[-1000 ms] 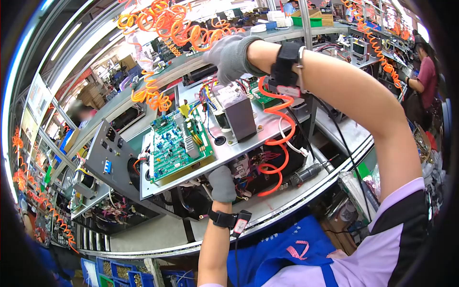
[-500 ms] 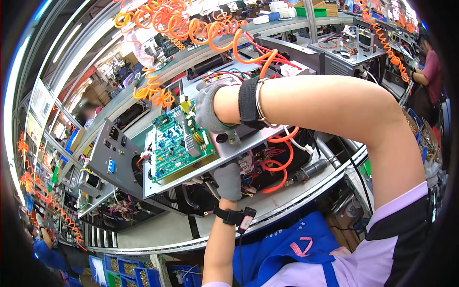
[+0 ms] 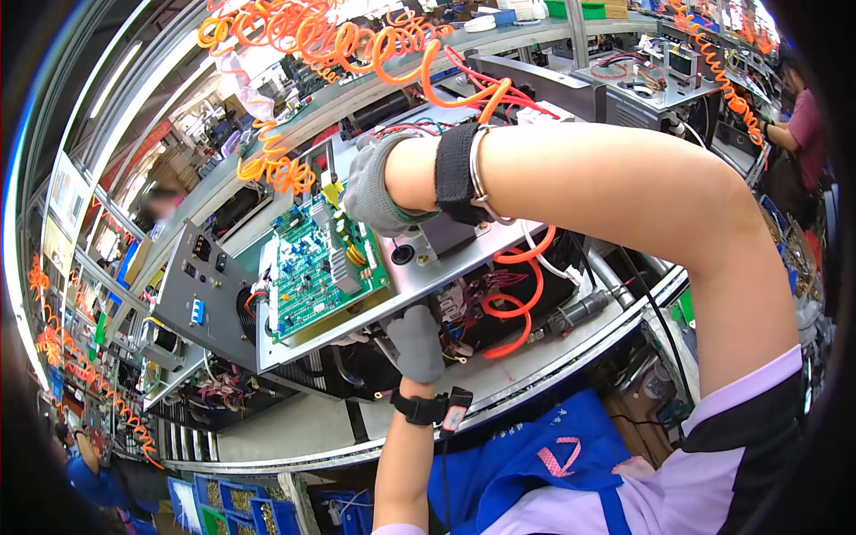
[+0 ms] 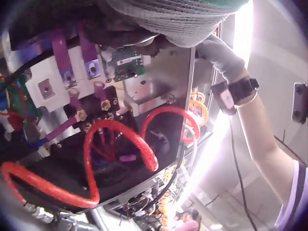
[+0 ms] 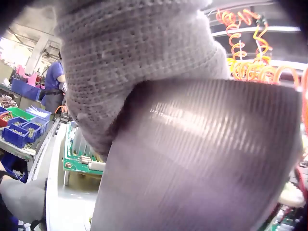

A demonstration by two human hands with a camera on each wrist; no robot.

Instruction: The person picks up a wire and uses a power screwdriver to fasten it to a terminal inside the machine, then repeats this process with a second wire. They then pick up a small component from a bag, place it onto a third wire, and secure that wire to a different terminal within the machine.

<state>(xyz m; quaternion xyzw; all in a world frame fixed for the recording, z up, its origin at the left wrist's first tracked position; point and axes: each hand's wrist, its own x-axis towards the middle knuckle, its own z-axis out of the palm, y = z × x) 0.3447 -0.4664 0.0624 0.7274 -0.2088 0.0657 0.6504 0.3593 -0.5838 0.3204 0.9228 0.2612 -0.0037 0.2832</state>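
My grey-gloved left hand [image 3: 417, 343] reaches up under the front edge of a metal plate [image 3: 415, 285], its fingers hidden there. In the left wrist view, wiring terminals [image 4: 91, 103] and a red coiled hose [image 4: 115, 127] lie near it inside the dark housing. Above the plate, my gloved right hand [image 3: 373, 192] is beside the dark grey transformer [image 3: 450, 234], behind the green circuit board [image 3: 321, 267]. The right wrist view shows the glove right against the transformer's side [image 5: 192, 159]. I cannot tell what the right fingers hold.
An upright grey panel [image 3: 201, 281] with switches stands at the left. Orange coiled hoses [image 3: 339, 45] hang overhead, one passing behind my right forearm. Blue bins [image 3: 241, 504] of small parts sit below the bench rail. Another person [image 3: 794, 134] works at the far right.
My right hand has come down and left from above the transformer to beside it, near the circuit board. An orange hose now stretches behind that arm. The left hand stays under the plate edge.
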